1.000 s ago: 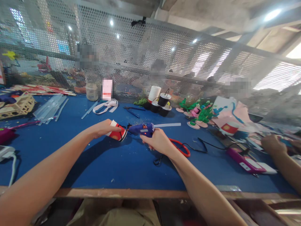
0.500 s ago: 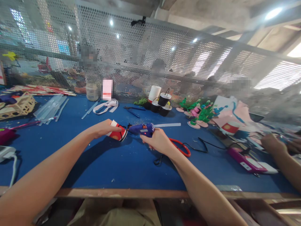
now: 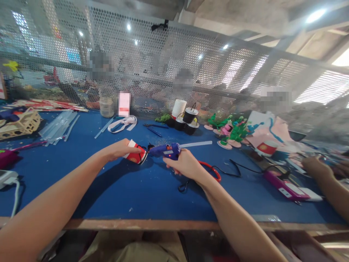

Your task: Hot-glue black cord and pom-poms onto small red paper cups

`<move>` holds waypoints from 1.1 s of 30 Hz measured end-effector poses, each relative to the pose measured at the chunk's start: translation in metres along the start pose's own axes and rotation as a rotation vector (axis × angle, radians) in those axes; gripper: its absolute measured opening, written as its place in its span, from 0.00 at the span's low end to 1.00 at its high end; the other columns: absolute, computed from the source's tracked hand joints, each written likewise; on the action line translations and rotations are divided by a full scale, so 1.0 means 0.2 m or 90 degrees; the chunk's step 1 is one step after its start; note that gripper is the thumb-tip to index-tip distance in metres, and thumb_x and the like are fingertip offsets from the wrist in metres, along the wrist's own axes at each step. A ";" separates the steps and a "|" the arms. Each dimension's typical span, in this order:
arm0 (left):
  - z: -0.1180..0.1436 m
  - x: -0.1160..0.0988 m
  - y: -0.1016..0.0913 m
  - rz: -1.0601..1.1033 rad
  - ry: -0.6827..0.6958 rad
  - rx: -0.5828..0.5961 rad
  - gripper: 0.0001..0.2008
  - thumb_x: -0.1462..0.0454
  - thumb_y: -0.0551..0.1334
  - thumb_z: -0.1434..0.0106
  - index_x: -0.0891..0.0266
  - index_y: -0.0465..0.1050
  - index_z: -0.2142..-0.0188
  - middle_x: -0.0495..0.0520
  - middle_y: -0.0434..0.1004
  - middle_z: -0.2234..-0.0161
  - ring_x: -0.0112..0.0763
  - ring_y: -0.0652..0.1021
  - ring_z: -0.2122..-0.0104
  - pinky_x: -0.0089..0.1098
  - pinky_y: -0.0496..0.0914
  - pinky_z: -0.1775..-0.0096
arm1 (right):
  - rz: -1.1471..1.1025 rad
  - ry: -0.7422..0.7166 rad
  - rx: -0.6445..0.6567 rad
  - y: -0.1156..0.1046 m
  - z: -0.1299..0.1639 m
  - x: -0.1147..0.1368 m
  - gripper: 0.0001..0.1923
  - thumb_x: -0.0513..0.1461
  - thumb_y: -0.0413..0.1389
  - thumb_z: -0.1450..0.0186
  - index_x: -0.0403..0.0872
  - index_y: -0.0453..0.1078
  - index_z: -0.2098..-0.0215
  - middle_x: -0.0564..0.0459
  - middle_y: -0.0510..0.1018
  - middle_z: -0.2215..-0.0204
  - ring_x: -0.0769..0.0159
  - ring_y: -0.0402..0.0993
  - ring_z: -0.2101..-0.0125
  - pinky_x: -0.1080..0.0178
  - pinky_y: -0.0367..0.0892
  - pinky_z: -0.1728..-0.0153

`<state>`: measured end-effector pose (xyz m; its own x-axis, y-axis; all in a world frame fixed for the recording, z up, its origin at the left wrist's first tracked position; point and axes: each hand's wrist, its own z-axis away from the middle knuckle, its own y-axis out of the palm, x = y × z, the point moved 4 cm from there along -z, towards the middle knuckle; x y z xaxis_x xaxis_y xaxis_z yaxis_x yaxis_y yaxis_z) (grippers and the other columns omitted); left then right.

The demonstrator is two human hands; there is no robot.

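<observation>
My left hand [image 3: 121,150] is closed around a red and white paper cup [image 3: 135,155], which it holds tilted on its side, rim to the right. A dark strip or cord crosses the cup near the rim. My right hand [image 3: 184,162] grips a blue hot glue gun [image 3: 165,151] by the handle. A clear glue stick [image 3: 197,144] juts from its back end, and a small red light glows on its body. The nozzle points left, right at the cup's rim; whether it touches cannot be made out.
Glue sticks [image 3: 58,125], pliers [image 3: 155,126], a white ribbon [image 3: 122,123] and black-wrapped cups [image 3: 190,115] lie toward the perforated metal screen [image 3: 152,58]. Green craft figures [image 3: 236,133] stand right of them. A purple power strip [image 3: 286,186] and another person's hand [image 3: 317,169] are at the right.
The glue gun and my right hand have shifted very slightly to the right. My left hand and the cup stay practically in place.
</observation>
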<state>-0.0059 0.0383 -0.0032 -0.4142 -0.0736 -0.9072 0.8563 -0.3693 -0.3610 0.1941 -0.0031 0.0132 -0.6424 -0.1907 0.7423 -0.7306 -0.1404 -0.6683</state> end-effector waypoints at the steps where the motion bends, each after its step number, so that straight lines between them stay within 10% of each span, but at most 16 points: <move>1: 0.00 0.00 0.00 0.014 -0.001 0.000 0.13 0.57 0.66 0.59 0.66 0.69 0.82 0.47 0.69 0.84 0.24 0.66 0.82 0.26 0.57 0.76 | -0.009 0.002 0.005 0.00 0.00 0.00 0.12 0.40 0.52 0.47 0.44 0.64 0.86 0.59 0.63 0.94 0.75 0.60 0.91 0.71 0.61 0.86; 13: 0.01 -0.03 -0.01 0.156 0.052 -0.068 0.10 0.61 0.65 0.56 0.66 0.71 0.80 0.50 0.72 0.81 0.26 0.71 0.80 0.28 0.63 0.73 | -0.305 0.008 -0.127 -0.14 -0.09 -0.11 0.09 0.40 0.58 0.51 0.43 0.64 0.76 0.57 0.70 0.83 0.76 0.63 0.84 0.71 0.60 0.81; 25: -0.01 -0.01 0.00 0.219 0.121 -0.139 0.12 0.59 0.66 0.57 0.67 0.72 0.77 0.51 0.72 0.82 0.30 0.72 0.79 0.32 0.66 0.72 | 0.074 0.201 -0.135 -0.13 -0.40 -0.37 0.22 0.48 0.50 0.42 0.42 0.65 0.86 0.48 0.70 0.86 0.67 0.67 0.84 0.67 0.58 0.81; 33: -0.01 -0.01 0.03 0.187 0.111 -0.123 0.11 0.60 0.64 0.56 0.67 0.71 0.78 0.51 0.71 0.82 0.27 0.70 0.80 0.30 0.64 0.73 | 0.275 0.187 -0.228 -0.14 -0.38 -0.24 0.15 0.42 0.53 0.42 0.37 0.72 0.67 0.31 0.72 0.59 0.48 0.66 0.56 0.56 0.60 0.62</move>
<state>0.0004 0.0375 -0.0029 -0.0978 0.0150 -0.9951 0.9799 -0.1733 -0.0989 0.2264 0.0845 -0.0001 -0.8964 0.1246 0.4254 -0.3904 0.2330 -0.8907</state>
